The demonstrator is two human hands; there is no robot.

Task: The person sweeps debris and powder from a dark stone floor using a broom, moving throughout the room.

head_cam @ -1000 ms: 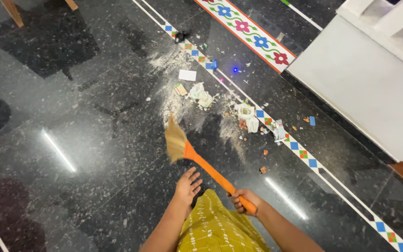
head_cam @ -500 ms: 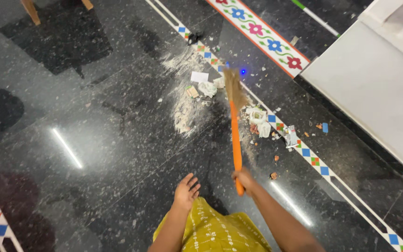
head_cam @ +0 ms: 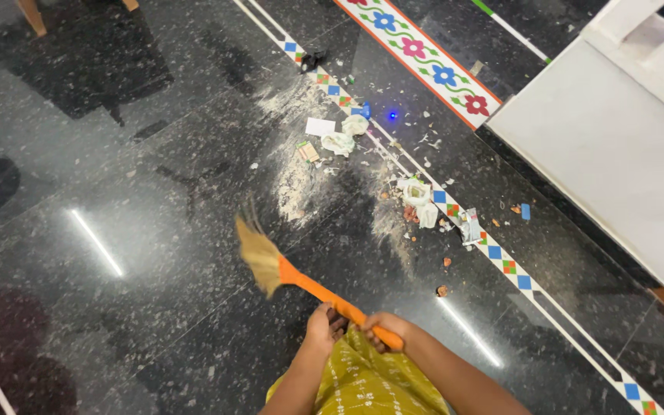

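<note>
Wide bare black polished stone floor [head_cam: 117, 177] lies to my left. My left hand [head_cam: 323, 327] hangs loose and open beside the orange-handled straw broom [head_cam: 286, 270], whose handle my right hand [head_cam: 382, 332] grips closed. Scattered paper litter [head_cam: 416, 192] lies ahead along the tiled border strip [head_cam: 501, 257]; the white table edge [head_cam: 578, 184] hems the right.

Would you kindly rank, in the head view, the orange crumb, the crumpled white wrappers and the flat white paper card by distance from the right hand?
1. Small orange crumb: nearest the right hand, up and to its right.
2. Crumpled white wrappers: farther up, by the tiled border strip.
3. Flat white paper card: farthest, up and left, beside the dust.
</note>
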